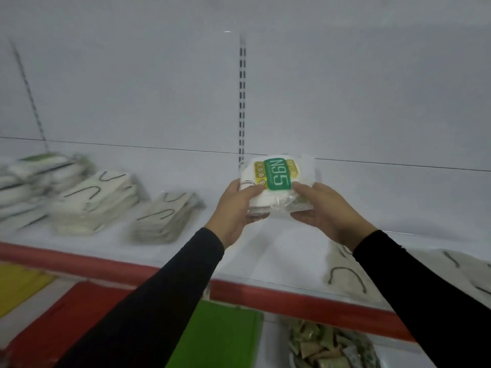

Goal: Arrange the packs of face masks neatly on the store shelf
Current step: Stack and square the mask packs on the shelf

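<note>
Item in hand: one clear pack of white face masks [276, 185] with a green N95 label, which I hold just above the white shelf [265, 264], in front of its slotted centre upright [242, 102]. My left hand [235, 208] grips the pack's left edge, thumb on top and fingers curled beneath; my right hand [322, 208] grips the right edge the same way. Both arms wear black sleeves [170, 293]. On the shelf, left of the pack: a stack of mask packs [166, 216] with black ear loops, a taller stack [98, 200] beyond it, and a blurred heap [34, 181] at the far left. On the shelf, right, partly hidden by my right arm: loose masks [345, 277] lying flat near the front. Shelf front: red edge strip [79, 261]. Lower level: yellow [18, 285], red [66, 322] and green [218, 338] flat items, plus a bag of small wrapped pieces [329, 346].
</note>
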Demonstrator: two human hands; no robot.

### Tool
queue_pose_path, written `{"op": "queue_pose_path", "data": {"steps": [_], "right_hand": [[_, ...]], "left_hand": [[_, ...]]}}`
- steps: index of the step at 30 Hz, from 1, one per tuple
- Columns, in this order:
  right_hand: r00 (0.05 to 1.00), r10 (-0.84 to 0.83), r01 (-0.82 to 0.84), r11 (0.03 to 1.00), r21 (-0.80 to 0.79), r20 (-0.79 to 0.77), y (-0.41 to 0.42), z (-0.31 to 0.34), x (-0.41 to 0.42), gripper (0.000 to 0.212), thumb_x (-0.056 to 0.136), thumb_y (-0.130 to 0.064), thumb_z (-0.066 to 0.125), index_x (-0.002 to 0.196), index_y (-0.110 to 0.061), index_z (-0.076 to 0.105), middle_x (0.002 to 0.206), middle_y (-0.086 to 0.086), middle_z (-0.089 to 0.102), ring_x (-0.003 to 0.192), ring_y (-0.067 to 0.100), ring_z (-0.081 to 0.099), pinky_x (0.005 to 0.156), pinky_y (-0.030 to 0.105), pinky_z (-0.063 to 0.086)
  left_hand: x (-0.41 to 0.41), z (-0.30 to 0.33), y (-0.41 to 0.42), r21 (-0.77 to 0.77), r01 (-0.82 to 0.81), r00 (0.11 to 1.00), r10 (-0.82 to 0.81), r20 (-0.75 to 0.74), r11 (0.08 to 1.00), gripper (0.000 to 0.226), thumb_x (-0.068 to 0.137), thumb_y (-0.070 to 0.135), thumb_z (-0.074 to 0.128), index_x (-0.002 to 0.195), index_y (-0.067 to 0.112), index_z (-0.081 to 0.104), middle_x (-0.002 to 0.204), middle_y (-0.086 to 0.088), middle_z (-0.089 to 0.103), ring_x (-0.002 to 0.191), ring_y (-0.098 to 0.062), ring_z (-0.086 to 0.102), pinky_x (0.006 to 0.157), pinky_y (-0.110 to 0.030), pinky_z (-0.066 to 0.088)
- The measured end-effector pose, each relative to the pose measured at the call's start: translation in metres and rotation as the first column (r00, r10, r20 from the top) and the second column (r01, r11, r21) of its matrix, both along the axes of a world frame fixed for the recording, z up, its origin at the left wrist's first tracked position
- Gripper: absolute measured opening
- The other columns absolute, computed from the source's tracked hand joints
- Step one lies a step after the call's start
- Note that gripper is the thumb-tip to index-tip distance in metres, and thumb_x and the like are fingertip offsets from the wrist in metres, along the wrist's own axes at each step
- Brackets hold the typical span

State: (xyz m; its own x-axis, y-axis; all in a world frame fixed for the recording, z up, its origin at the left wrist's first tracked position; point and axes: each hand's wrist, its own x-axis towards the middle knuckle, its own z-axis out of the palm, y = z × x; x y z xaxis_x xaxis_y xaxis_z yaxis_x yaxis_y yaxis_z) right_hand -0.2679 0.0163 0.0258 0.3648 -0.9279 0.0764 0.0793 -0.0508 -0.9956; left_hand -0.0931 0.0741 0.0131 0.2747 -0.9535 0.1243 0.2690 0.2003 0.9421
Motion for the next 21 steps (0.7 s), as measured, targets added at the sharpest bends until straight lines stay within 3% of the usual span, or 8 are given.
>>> {"op": "queue_pose_path", "data": {"steps": [4, 6, 9, 12, 15, 18, 21], "right_hand": [[0.997, 0.067, -0.063, 0.995, -0.081, 0.047, 0.027, 0.0, 0.089, 0.036, 0.092, -0.016, 0.066, 0.125, -0.008, 0.056, 0.112, 0.009, 0.072, 0.095, 0.022, 0.073, 0.07, 0.029, 0.058], [0.996, 0.081, -0.076, 0.99, -0.118, 0.039, 0.043, 0.002, 0.14, 0.037, 0.091, -0.015, 0.067, 0.125, -0.008, 0.056, 0.114, 0.01, 0.071, 0.094, 0.023, 0.073, 0.067, 0.029, 0.058], [0.994, 0.113, -0.11, 0.98, -0.165, 0.007, 0.068, 0.002, 0.22, 0.047, 0.089, -0.02, 0.071, 0.131, -0.011, 0.05, 0.118, 0.01, 0.068, 0.095, 0.023, 0.073, 0.074, 0.032, 0.06], [0.992, 0.125, -0.129, 0.97, -0.208, -0.031, 0.093, 0.001, 0.295, 0.05, 0.087, -0.022, 0.073, 0.131, -0.015, 0.051, 0.118, 0.007, 0.068, 0.096, 0.022, 0.072, 0.078, 0.033, 0.06], [0.992, 0.119, -0.127, 0.967, -0.222, -0.05, 0.112, 0.001, 0.359, 0.061, 0.082, -0.023, 0.077, 0.134, -0.013, 0.048, 0.119, 0.007, 0.066, 0.095, 0.021, 0.071, 0.077, 0.034, 0.06], [0.989, 0.14, -0.147, 0.962, -0.23, -0.048, 0.124, 0.008, 0.415, 0.052, 0.082, -0.019, 0.077, 0.126, -0.013, 0.051, 0.113, 0.008, 0.067, 0.089, 0.022, 0.071, 0.078, 0.038, 0.061], [0.985, 0.157, -0.171, 0.952, -0.255, -0.072, 0.128, 0.015, 0.462, 0.05, 0.083, -0.02, 0.075, 0.126, -0.015, 0.05, 0.113, 0.005, 0.065, 0.089, 0.02, 0.071, 0.078, 0.039, 0.061]], "left_hand": [[0.082, 0.002, 0.045, -0.065, -0.164, 0.97, 0.173, 0.169, 0.984, 0.029, 0.093, 0.02, 0.064, 0.12, 0.018, 0.054, 0.112, -0.005, 0.069, 0.091, -0.021, 0.071, 0.064, -0.032, 0.058], [0.128, 0.003, 0.071, -0.133, -0.26, 0.914, 0.288, 0.285, 0.956, 0.028, 0.092, 0.023, 0.066, 0.117, 0.024, 0.053, 0.109, -0.002, 0.068, 0.092, -0.02, 0.071, 0.067, -0.036, 0.061], [0.204, 0.007, 0.109, -0.199, -0.367, 0.815, 0.417, 0.402, 0.909, 0.032, 0.089, 0.027, 0.07, 0.116, 0.029, 0.053, 0.105, 0.003, 0.069, 0.09, -0.017, 0.071, 0.071, -0.041, 0.062], [0.275, 0.012, 0.144, -0.215, -0.437, 0.743, 0.485, 0.46, 0.873, 0.042, 0.089, 0.03, 0.069, 0.127, 0.022, 0.051, 0.109, 0.004, 0.067, 0.091, -0.016, 0.07, 0.068, -0.038, 0.062], [0.334, 0.013, 0.17, -0.209, -0.474, 0.71, 0.512, 0.483, 0.855, 0.036, 0.092, 0.029, 0.066, 0.124, 0.024, 0.053, 0.11, 0.005, 0.066, 0.093, -0.017, 0.069, 0.067, -0.034, 0.06], [0.386, 0.015, 0.185, -0.202, -0.516, 0.685, 0.542, 0.487, 0.833, 0.029, 0.093, 0.027, 0.064, 0.119, 0.026, 0.053, 0.111, 0.003, 0.066, 0.093, -0.018, 0.068, 0.065, -0.03, 0.059], [0.431, 0.017, 0.19, -0.216, -0.567, 0.63, 0.588, 0.508, 0.795, 0.037, 0.092, 0.029, 0.064, 0.127, 0.024, 0.052, 0.11, 0.007, 0.066, 0.094, -0.013, 0.068, 0.073, -0.033, 0.059]]}}
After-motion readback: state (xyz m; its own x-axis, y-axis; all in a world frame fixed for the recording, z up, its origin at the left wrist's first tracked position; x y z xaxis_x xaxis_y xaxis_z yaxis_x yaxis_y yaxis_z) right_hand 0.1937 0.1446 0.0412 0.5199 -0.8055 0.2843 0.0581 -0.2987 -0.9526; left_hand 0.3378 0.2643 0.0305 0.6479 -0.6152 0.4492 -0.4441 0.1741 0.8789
